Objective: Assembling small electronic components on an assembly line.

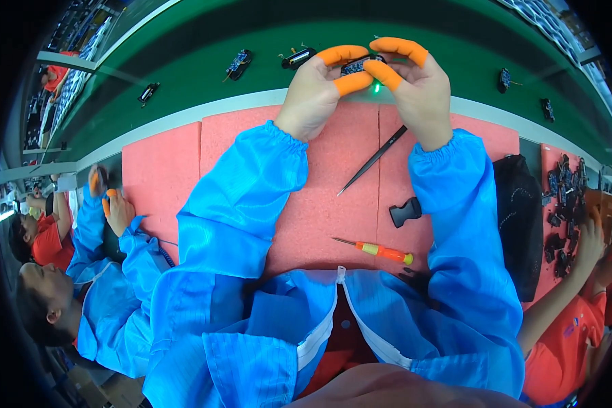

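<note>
My left hand [311,98] and my right hand [425,98] are raised over the near edge of a green belt, with orange finger cots on thumbs and forefingers. Between the fingertips of both is a small dark electronic assembly [353,67] with a circuit board facing up. A green light [377,87] glows at its near side. Fingers hide part of the assembly. Below my hands, black tweezers [375,159] lie slanted on the pink foam mat [245,143]. A black plastic buckle [406,213] and an orange-and-yellow screwdriver [381,252] rest closer to me.
Several similar assemblies lie spread along the green belt [190,88], one [298,58] beside my left hand. A black cloth or bag [517,224] is at the right, with a pile of dark parts [564,183] beyond. Co-workers [109,299] sit on both sides.
</note>
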Available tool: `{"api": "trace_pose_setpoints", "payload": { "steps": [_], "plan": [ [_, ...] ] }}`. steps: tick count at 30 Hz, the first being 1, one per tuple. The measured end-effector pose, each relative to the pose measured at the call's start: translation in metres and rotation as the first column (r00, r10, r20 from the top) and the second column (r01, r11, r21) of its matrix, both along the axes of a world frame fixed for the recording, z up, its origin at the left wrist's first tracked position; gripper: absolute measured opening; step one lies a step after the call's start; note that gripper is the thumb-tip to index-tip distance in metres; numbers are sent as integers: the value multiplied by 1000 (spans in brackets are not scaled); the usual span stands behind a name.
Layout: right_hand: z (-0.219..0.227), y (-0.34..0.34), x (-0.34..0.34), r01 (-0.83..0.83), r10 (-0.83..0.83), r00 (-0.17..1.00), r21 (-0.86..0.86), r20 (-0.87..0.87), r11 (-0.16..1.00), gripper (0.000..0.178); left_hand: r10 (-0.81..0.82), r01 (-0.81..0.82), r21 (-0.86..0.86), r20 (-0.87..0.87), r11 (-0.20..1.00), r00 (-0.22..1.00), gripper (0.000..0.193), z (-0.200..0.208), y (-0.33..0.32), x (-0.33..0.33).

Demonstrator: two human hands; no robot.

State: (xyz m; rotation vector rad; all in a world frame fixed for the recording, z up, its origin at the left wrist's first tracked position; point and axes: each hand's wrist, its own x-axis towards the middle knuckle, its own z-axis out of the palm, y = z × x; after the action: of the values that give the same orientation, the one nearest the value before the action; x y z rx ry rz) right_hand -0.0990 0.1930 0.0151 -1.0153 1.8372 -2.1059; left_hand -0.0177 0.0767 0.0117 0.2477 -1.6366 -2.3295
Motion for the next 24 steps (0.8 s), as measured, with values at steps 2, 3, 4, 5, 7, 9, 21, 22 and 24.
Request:
{"api": "trace_pose_setpoints", "payload": {
  "steps": [2,3,4,5,7,9,21,22,24],
  "plan": [
    [-1,1,-1,-13,14,1000,-26,27,1000,22,5,-7,-63,-23,998,1000,36,0,2,1],
    [-1,1,-1,-23,26,998,-52,53,998,21,44,-47,-78,-34,996,998,36,2,4,1],
    [-2,2,-2,-32,38,996,-79,79,996,20,83,-87,-92,-47,992,995,37,3,6,1],
    [-2,2,-2,-34,40,996,-77,78,996,20,121,-127,-106,-59,986,991,37,4,7,1],
    [-2,2,-2,-22,21,999,-34,-30,999,19,148,-157,-157,-65,975,987,38,2,6,0],
    [-2,1,-1,-17,15,996,-14,-84,1000,19,198,-211,-263,-76,941,977,39,1,5,-1],
    [-2,-1,7,-24,37,997,-195,61,981,15,170,-214,-232,-193,949,966,39,2,11,1],
    [-2,-1,7,-24,37,997,-207,61,978,15,169,-213,-233,-195,949,966,39,3,12,1],
    [-2,-1,8,-24,38,997,-233,59,972,14,161,-194,-172,-189,966,969,39,3,12,0]
  ]
}}
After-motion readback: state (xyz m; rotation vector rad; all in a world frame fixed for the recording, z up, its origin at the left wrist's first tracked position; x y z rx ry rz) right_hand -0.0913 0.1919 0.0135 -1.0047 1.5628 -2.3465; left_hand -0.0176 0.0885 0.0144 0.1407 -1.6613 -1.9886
